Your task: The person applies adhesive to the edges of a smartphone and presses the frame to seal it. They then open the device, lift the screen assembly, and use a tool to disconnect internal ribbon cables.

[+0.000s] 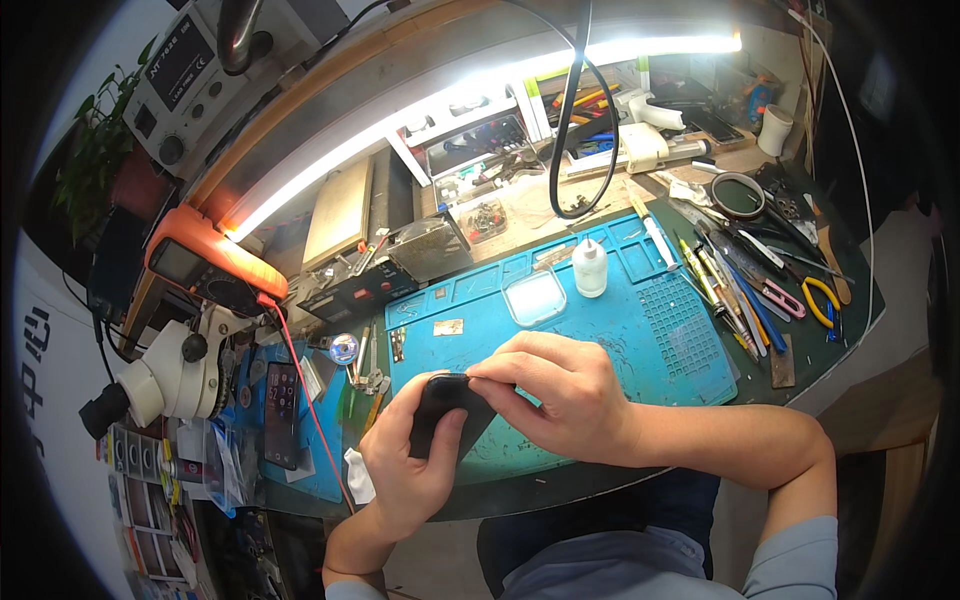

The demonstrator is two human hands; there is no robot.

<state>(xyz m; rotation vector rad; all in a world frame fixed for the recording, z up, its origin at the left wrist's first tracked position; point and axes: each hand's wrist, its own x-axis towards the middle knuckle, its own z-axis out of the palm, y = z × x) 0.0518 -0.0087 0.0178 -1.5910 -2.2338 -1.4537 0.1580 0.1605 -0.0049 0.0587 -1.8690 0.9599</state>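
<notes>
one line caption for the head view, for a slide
Both hands, left and right, grip a black phone over a blue repair mat beside a microscope.

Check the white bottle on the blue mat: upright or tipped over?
Upright. The bottle stands on its base on the mat, nozzle pointing up, apart from both hands.

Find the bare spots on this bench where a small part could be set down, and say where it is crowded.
Free: the blue mat right of the right hand, and between the white bottle and the hands. Crowded: the tool row at the mat's right edge, and around the microscope.
</notes>
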